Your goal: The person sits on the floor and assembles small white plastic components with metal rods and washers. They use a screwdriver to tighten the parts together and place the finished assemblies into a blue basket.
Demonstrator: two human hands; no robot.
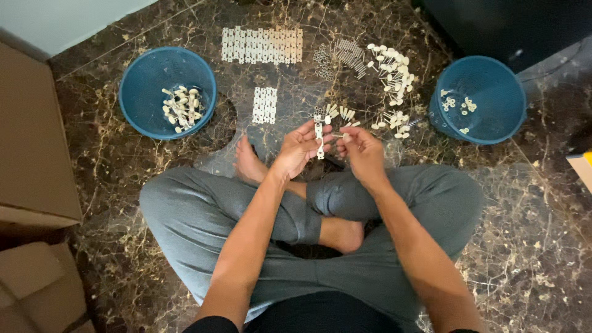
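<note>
I sit cross-legged on a dark marble floor. My left hand (pixel 300 148) grips a small white plastic strip (pixel 319 140) that stands upright between its fingers. My right hand (pixel 361 150) is closed beside it, its fingertips pinching a small pale piece right next to the strip; the piece is too small to make out. Just beyond my hands lie a few loose white plugs (pixel 343 115) and small metal rings (pixel 318 112).
A blue basket (pixel 140 80) at the left holds several assembled white pieces. Another blue basket (pixel 497 117) at the right holds a few. White strips (pixel 262 45), screws (pixel 349 54) and plugs (pixel 390 66) lie ahead. Cardboard boxes (pixel 31 160) stand at the left.
</note>
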